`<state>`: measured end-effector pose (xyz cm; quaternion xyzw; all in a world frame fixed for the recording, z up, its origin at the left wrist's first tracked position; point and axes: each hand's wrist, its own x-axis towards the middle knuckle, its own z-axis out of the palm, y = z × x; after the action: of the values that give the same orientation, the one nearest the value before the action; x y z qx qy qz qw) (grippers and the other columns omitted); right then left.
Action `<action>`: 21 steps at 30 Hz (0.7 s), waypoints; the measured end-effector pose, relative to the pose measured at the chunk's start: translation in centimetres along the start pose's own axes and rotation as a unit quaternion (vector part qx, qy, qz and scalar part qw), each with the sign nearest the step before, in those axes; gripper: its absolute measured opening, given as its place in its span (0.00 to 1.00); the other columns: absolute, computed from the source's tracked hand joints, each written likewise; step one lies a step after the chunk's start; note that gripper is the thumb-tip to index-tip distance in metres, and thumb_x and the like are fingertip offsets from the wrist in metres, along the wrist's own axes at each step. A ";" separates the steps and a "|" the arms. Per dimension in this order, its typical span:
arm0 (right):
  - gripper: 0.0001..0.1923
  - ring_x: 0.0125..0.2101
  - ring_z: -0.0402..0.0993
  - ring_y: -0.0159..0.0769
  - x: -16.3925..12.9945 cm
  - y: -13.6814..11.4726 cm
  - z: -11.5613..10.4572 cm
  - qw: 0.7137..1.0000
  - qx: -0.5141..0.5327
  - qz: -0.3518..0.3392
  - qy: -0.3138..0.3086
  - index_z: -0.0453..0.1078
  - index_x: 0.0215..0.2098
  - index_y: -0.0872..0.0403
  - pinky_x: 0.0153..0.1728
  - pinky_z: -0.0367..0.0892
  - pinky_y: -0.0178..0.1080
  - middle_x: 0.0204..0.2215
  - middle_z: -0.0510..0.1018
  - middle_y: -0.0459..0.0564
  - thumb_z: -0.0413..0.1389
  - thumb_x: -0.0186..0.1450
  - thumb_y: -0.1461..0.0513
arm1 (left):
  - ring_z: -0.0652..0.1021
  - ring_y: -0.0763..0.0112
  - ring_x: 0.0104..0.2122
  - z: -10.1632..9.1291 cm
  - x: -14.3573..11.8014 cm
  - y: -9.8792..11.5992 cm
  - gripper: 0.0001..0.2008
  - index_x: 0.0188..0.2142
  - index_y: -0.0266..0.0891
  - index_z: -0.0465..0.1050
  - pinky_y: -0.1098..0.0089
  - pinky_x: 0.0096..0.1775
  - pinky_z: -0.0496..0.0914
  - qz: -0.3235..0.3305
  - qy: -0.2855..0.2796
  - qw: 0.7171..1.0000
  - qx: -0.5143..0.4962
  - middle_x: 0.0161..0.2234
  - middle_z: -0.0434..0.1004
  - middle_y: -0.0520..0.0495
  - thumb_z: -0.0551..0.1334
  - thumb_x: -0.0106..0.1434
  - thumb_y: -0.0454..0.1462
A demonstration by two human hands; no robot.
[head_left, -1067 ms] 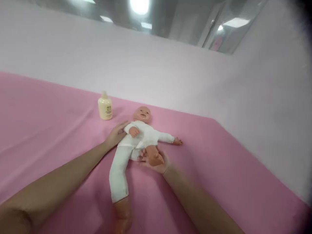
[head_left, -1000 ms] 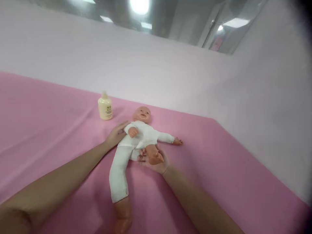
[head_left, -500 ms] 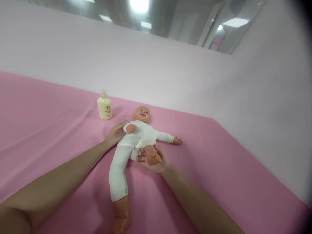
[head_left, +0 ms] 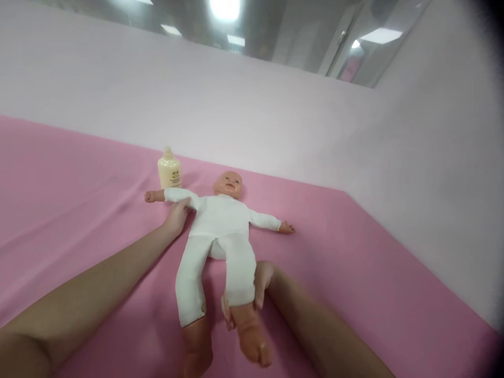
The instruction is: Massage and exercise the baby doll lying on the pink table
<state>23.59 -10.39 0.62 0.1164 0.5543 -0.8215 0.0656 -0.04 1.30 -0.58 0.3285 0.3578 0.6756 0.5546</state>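
A baby doll in a white one-piece suit lies face up on the pink cloth, head toward the wall, arms spread and both legs stretched toward me. My left hand grips the doll's upper arm, which points left toward the bottle. Around the doll's lower leg, just above its bare foot, my right hand is closed, holding that leg out straight.
A small cream lotion bottle stands upright behind the doll's outstretched hand, close to the pale wall. The pink cloth covers the whole surface and ends at the wall on the right.
The doll's bent leg has been pulled straight toward me by my right hand. Its arm, folded on the chest before, is now stretched out to the left by my left hand.
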 end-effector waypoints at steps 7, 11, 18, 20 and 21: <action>0.32 0.49 0.76 0.40 0.0 -0.6 0.2 0.995 0.018 0.059 -0.074 0.75 0.44 0.59 0.48 0.70 0.32 0.45 0.80 0.52 0.74 0.41 0.63 | 0.77 0.67 0.38 0.3 0.1 0.6 0.06 0.35 0.34 0.74 0.68 0.46 0.71 -0.049 0.031 0.996 -0.069 0.35 0.79 0.45 0.58 0.63 0.32; 0.34 0.50 0.76 0.41 0.1 -0.9 0.6 0.996 0.021 0.066 -0.056 0.75 0.45 0.60 0.49 0.70 0.33 0.48 0.79 0.53 0.74 0.39 0.64 | 0.78 0.67 0.38 0.1 0.2 0.5 0.06 0.36 0.35 0.74 0.67 0.49 0.71 -0.053 0.028 0.996 -0.064 0.35 0.79 0.46 0.58 0.63 0.33; 0.34 0.50 0.76 0.43 0.1 -1.2 0.7 0.996 0.021 0.058 -0.066 0.75 0.45 0.60 0.49 0.71 0.35 0.48 0.79 0.55 0.74 0.40 0.63 | 0.77 0.61 0.46 -0.3 0.4 0.2 0.07 0.38 0.37 0.73 0.61 0.56 0.68 -0.038 0.004 0.999 -0.012 0.40 0.79 0.44 0.58 0.61 0.37; 0.33 0.50 0.75 0.44 0.1 -1.1 0.6 0.996 0.019 0.057 -0.072 0.75 0.44 0.59 0.49 0.71 0.35 0.47 0.79 0.54 0.74 0.39 0.63 | 0.77 0.59 0.48 -0.3 0.3 0.2 0.08 0.38 0.37 0.72 0.60 0.57 0.67 -0.028 0.001 1.000 0.007 0.41 0.79 0.43 0.58 0.61 0.38; 0.33 0.50 0.75 0.44 0.0 -1.1 0.6 0.996 0.016 0.056 -0.069 0.75 0.43 0.59 0.49 0.71 0.36 0.46 0.79 0.54 0.74 0.39 0.62 | 0.77 0.58 0.49 -0.2 0.3 0.2 0.08 0.38 0.37 0.72 0.59 0.57 0.67 -0.020 0.000 1.000 0.017 0.42 0.79 0.43 0.58 0.61 0.39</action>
<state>23.25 -10.51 1.76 0.0907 0.5276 -0.8316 0.1477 -0.40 1.52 -0.53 0.3304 0.3755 0.6585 0.5624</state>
